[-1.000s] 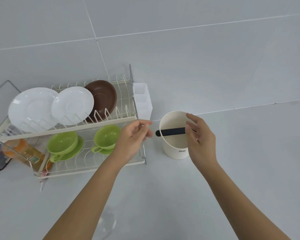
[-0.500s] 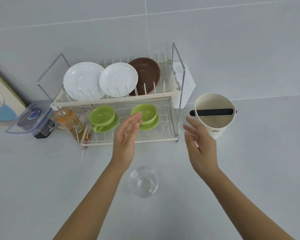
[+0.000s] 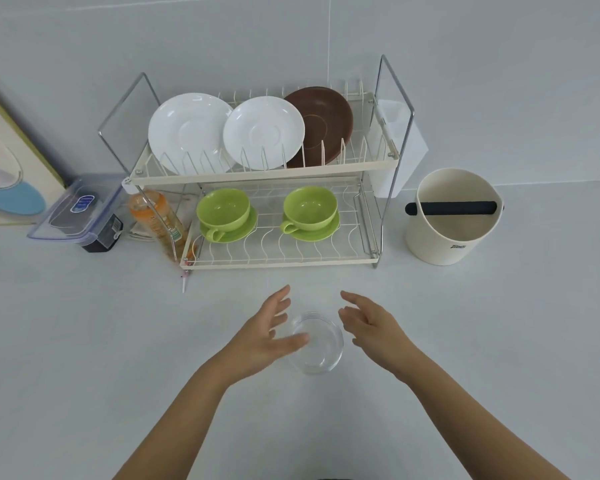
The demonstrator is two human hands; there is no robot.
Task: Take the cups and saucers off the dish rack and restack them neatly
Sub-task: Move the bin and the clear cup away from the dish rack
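Neither grip holds anything: the left hand and the right hand hover with fingers spread and relaxed on either side of a clear glass bowl that stands on the counter. The left thumb reaches over the bowl's near left rim; whether it touches the glass is hard to say, since the bowl is see-through and the hand is slightly blurred. The right hand is just beside the bowl, apart from it.

Behind the hands stands the two-tier rack. On its upper tier three saucers lean upright in the slots: a left white saucer, a right white saucer overlapping it, and a brown saucer behind that. On the lower tier sit the left cup and the right cup, both green, each upright on its own green saucer with the handle facing front-left.

Right of the rack, well apart from the hands, is a cream tub with a black bar across its mouth. Left of the rack are an orange bottle and a clear-lidded box.
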